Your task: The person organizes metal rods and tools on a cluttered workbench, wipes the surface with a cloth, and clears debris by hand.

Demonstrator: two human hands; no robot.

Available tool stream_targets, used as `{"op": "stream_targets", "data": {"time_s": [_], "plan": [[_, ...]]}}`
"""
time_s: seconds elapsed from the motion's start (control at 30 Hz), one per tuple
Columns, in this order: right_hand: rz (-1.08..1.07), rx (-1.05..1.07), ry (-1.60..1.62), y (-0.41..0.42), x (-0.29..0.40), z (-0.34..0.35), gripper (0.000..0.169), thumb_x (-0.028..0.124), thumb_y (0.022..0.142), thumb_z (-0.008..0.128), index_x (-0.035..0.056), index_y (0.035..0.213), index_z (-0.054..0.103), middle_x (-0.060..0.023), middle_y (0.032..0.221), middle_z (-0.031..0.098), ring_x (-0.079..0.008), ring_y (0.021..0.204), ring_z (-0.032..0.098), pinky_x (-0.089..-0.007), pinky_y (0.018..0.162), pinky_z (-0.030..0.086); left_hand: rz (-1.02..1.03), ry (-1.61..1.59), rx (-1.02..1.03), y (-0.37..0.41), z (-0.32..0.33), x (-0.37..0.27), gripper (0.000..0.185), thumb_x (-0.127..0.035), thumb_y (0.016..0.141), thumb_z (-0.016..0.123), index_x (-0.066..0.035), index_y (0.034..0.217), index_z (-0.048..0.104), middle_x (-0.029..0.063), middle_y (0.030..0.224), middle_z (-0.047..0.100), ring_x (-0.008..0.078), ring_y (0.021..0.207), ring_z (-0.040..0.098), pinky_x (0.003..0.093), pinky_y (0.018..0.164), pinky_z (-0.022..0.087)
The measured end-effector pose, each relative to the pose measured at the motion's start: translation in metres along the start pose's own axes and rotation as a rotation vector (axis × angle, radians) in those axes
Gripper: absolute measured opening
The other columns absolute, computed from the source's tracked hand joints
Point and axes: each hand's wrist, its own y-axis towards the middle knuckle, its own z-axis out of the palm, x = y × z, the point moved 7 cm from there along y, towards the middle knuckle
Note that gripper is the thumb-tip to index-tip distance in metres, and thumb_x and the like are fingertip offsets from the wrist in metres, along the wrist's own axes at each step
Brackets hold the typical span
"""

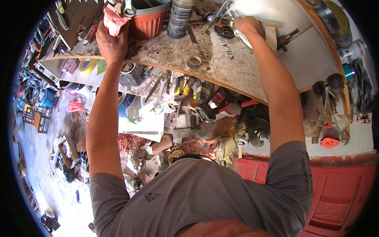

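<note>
My left hand (112, 44) is closed around a crumpled pink packet or cloth (115, 20), raised over the front edge of the upper shelf. Just right of it stands a terracotta-coloured plastic pot (149, 25) with a grey-green rim. The ring end of a spanner (129, 10) shows at the pot's left side. My right hand (248, 26) reaches to the back right of the shelf, its fingers curled over metal tools (237, 32). How firmly it holds them is hidden. A dark round disc (224, 31) lies left of that hand.
A ribbed dark cylinder (180, 19) stands beside the pot. A roll of tape (194, 62) lies near the wooden shelf edge (183, 68). Below, the lower shelf carries a combination spanner (160, 90) and power tools (211, 106). Sunglasses (327, 84) hang at the right.
</note>
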Motion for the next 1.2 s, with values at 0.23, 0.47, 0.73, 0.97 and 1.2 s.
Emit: {"op": "stream_targets", "data": {"time_s": [0.23,0.47,0.73,0.97,1.2], "plan": [[-0.037,-0.034,-0.065,0.045,0.004,0.044,0.058,0.047,0.086,0.066,-0.0018,0.117,0.069,-0.0235,0.119,0.068,-0.0403,0.107,0.067,-0.0507,0.091,0.053,0.013,0.023,-0.006,0.002,-0.004,-0.010,0.077,-0.047,0.081,0.080,-0.002,0.134,0.049,0.0221,0.123,0.058,0.0403,0.115,0.056,0.0459,0.096,0.046],[-0.245,0.037,0.005,0.017,0.034,0.030,0.058,0.048,0.082,0.071,-0.0002,0.114,0.070,-0.0231,0.116,0.069,-0.0378,0.106,0.068,-0.0465,0.090,0.053,-0.003,-0.009,-0.027,0.001,-0.001,-0.002,0.078,-0.053,0.078,0.080,-0.006,0.133,0.050,0.0196,0.121,0.058,0.0400,0.114,0.055,0.0479,0.095,0.046],[-0.485,0.542,0.803,-0.088,0.132,-0.004,0.081,0.046,0.076,0.083,-0.0040,0.133,0.055,-0.0210,0.114,0.069,-0.0318,0.105,0.068,-0.0423,0.091,0.054,-0.018,-0.014,-0.009,0.000,-0.004,-0.003,0.076,-0.051,0.079,0.080,-0.007,0.133,0.050,0.0170,0.123,0.058,0.0394,0.115,0.054,0.0478,0.097,0.045],[-0.422,0.166,0.518,-0.085,0.154,-0.008,0.091,0.053,0.065,0.086,-0.0053,0.129,0.057,-0.0244,0.120,0.067,-0.0323,0.110,0.066,-0.0367,0.096,0.052,-0.008,-0.015,-0.008,0.002,-0.002,-0.003,0.074,-0.046,0.079,0.080,-0.007,0.134,0.049,0.0184,0.122,0.058,0.0397,0.116,0.053,0.0479,0.097,0.045],[-0.309,0.101,0.673,-0.081,0.127,-0.017,0.075,0.044,0.071,0.085,-0.0028,0.125,0.059,-0.0193,0.113,0.069,-0.0278,0.095,0.069,-0.0371,0.081,0.057,-0.022,0.006,0.011,0.000,-0.001,-0.005,0.074,-0.040,0.078,0.081,-0.007,0.135,0.048,0.0188,0.123,0.057,0.0402,0.115,0.054,0.0481,0.097,0.046]]}}
